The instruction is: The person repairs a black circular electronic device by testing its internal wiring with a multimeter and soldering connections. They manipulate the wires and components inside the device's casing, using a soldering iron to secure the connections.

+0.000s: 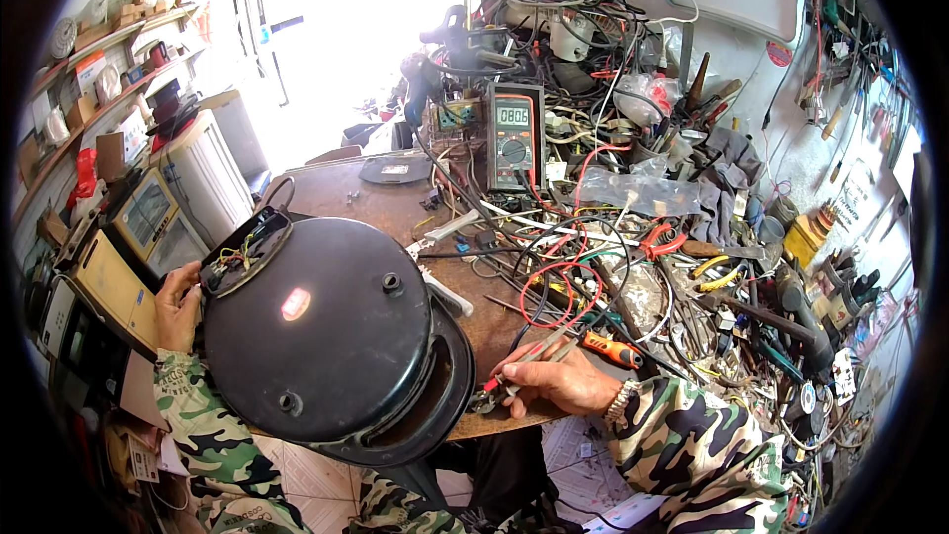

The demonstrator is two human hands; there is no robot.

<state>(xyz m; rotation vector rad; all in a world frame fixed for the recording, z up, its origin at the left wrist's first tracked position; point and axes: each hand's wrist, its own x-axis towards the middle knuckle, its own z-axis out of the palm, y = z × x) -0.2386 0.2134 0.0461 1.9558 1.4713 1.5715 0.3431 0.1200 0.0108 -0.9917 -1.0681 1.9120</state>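
A large black round-bodied appliance fills the lower left centre of the frame, at the near edge of the brown table, its broad face turned up and thin wires exposed in an open housing at its upper left. It looks rigid and fairly heavy, and the smooth shell may slip; the thick rim would probably give the safest hold, while the wires look easy to tug loose. At left, the left hand has its fingers curled together by the housing's edge; whether they grip it, I cannot tell. At lower centre right, the right hand has thumb and fingers clamped on a slim tool with red parts, its exact kind unclear. An orange-handled screwdriver lies just beside, and a multimeter stands at upper centre.
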